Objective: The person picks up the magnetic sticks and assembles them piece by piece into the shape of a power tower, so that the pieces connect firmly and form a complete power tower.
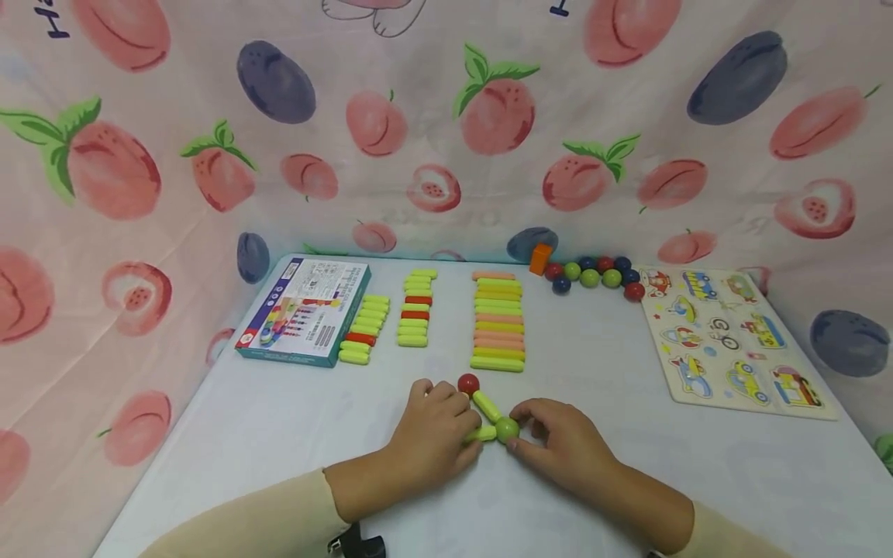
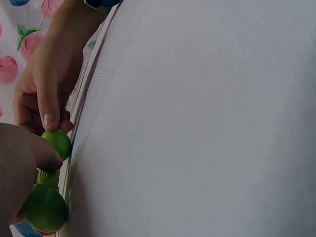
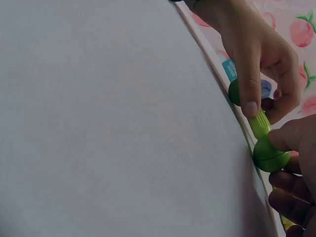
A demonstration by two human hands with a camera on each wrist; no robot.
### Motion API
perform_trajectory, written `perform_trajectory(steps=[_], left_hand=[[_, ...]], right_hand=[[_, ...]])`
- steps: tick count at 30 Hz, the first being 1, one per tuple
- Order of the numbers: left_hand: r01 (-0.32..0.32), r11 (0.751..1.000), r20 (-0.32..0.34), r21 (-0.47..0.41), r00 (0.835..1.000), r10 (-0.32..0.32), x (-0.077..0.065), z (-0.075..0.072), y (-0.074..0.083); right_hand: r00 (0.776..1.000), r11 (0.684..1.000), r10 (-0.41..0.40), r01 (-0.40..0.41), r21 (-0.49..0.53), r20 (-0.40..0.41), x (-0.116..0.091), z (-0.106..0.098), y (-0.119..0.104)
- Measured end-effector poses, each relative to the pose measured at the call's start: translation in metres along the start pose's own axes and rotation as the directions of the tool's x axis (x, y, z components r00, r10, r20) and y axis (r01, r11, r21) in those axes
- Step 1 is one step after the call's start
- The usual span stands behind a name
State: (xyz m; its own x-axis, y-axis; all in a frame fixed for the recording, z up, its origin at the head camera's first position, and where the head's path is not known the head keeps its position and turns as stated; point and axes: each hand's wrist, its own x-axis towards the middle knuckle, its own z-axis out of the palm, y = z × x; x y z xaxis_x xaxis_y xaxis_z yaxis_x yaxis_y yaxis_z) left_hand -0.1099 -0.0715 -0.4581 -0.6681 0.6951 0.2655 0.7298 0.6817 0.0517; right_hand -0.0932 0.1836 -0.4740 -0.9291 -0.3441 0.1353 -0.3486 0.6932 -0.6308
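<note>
My left hand (image 1: pixel 434 430) pinches a yellow-green stick (image 1: pixel 483 434) low over the table. The stick's right end meets a green ball (image 1: pixel 508 429), which the thumb and fingers of my right hand (image 1: pixel 568 446) hold. From that same ball a second yellow-green stick (image 1: pixel 487 406) slants up and left to a red ball (image 1: pixel 469 384), close beyond the left fingers. Another green ball (image 2: pixel 45 210) shows at the stick's other end in the left wrist view; in the head view my left hand hides it.
Rows of coloured sticks (image 1: pixel 498 322) lie beyond the hands, with shorter ones (image 1: pixel 415 310) left of them. A box (image 1: pixel 303 310) stands at the back left. Several balls (image 1: pixel 590 277) and an orange block (image 1: pixel 540 259) sit at the back, near a picture puzzle board (image 1: pixel 732 341) at right.
</note>
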Motion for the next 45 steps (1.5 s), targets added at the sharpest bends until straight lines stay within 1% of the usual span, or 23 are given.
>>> perform_trajectory(steps=[3, 5, 8, 11, 13, 15, 17, 19, 20, 22, 24, 26, 27, 28, 30, 33, 36, 38, 40, 43, 45], left_hand=[[0.000, 1.000, 0.004, -0.019, 1.000, 0.000, -0.002, 0.000, -0.002], [0.018, 0.999, 0.024, -0.038, 1.000, -0.017, -0.004, -0.003, -0.006], [0.077, 0.996, 0.087, -0.046, 0.994, -0.073, -0.009, -0.012, -0.015], [0.147, 0.988, 0.149, -0.049, 0.979, -0.138, -0.017, -0.020, -0.025], [0.173, 0.981, 0.163, -0.083, 0.974, -0.158, -0.020, -0.023, -0.029], [0.179, 0.974, 0.162, -0.136, 0.974, -0.156, -0.021, -0.023, -0.030], [0.166, 0.968, 0.153, -0.189, 0.978, -0.138, -0.019, -0.022, -0.029], [0.148, 0.960, 0.146, -0.237, 0.983, -0.115, -0.016, -0.021, -0.028], [0.140, 0.961, 0.138, -0.239, 0.984, -0.109, -0.015, -0.020, -0.029], [0.121, 0.971, 0.102, -0.205, 0.990, -0.102, -0.011, -0.020, -0.037], [0.135, 0.982, 0.048, -0.130, 0.990, -0.130, -0.008, -0.022, -0.052], [0.186, 0.982, -0.006, -0.028, 0.983, -0.186, -0.004, -0.024, -0.071], [0.218, 0.976, -0.018, 0.015, 0.976, -0.218, -0.002, -0.025, -0.081], [0.251, 0.967, -0.026, 0.046, 0.968, -0.250, 0.000, -0.025, -0.091], [0.299, 0.950, -0.011, 0.085, 0.954, -0.299, 0.002, -0.022, -0.106], [0.326, 0.939, 0.026, 0.111, 0.943, -0.330, 0.002, -0.014, -0.122], [0.327, 0.939, 0.034, 0.105, 0.943, -0.332, 0.004, -0.007, -0.127], [0.327, 0.941, 0.036, 0.089, 0.943, -0.331, 0.006, -0.005, -0.128], [0.333, 0.939, 0.054, 0.082, 0.940, -0.338, 0.010, -0.004, -0.127], [0.359, 0.927, 0.095, 0.107, 0.925, -0.369, 0.014, -0.003, -0.125], [0.387, 0.914, 0.114, 0.120, 0.910, -0.400, 0.016, -0.001, -0.122]], right_hand=[[1.000, 1.000, -0.003, 0.003, -0.016, -0.005, -0.001, 0.000, -0.001], [1.000, 1.000, -0.002, 0.002, -0.023, -0.003, 0.000, 0.000, -0.002], [1.000, 0.999, 0.016, -0.016, -0.034, 0.013, -0.003, 0.001, -0.004], [0.999, 0.998, 0.034, -0.033, -0.054, 0.017, -0.009, 0.003, -0.008], [1.000, 0.997, 0.025, -0.024, -0.077, 0.011, -0.012, 0.003, -0.011], [1.000, 0.993, 0.013, -0.012, -0.116, 0.006, -0.015, 0.001, -0.014], [1.000, 0.987, 0.008, -0.009, -0.158, -0.001, -0.017, -0.002, -0.017], [0.999, 0.982, 0.032, -0.032, -0.185, -0.006, -0.019, -0.006, -0.019], [0.999, 0.979, 0.046, -0.047, -0.198, -0.008, -0.020, -0.007, -0.019], [0.997, 0.976, 0.072, -0.073, -0.205, -0.009, -0.022, -0.011, -0.020], [0.996, 0.975, 0.089, -0.089, -0.206, -0.007, -0.023, -0.013, -0.019], [0.997, 0.975, 0.082, -0.081, -0.208, -0.006, -0.024, -0.013, -0.017], [0.997, 0.976, 0.076, -0.076, -0.206, -0.008, -0.024, -0.013, -0.016], [0.997, 0.976, 0.072, -0.073, -0.204, -0.010, -0.024, -0.013, -0.015], [0.998, 0.977, 0.068, -0.070, -0.200, -0.016, -0.025, -0.013, -0.014], [0.998, 0.977, 0.065, -0.067, -0.200, -0.019, -0.024, -0.011, -0.013], [0.998, 0.977, 0.062, -0.065, -0.203, -0.025, -0.026, -0.010, -0.012], [0.998, 0.977, 0.050, -0.056, -0.205, -0.032, -0.027, -0.011, -0.011], [0.998, 0.978, 0.039, -0.046, -0.204, -0.041, -0.027, -0.011, -0.010], [0.998, 0.979, 0.031, -0.039, -0.200, -0.045, -0.028, -0.011, -0.010], [0.998, 0.980, 0.035, -0.043, -0.193, -0.045, -0.028, -0.011, -0.010]])
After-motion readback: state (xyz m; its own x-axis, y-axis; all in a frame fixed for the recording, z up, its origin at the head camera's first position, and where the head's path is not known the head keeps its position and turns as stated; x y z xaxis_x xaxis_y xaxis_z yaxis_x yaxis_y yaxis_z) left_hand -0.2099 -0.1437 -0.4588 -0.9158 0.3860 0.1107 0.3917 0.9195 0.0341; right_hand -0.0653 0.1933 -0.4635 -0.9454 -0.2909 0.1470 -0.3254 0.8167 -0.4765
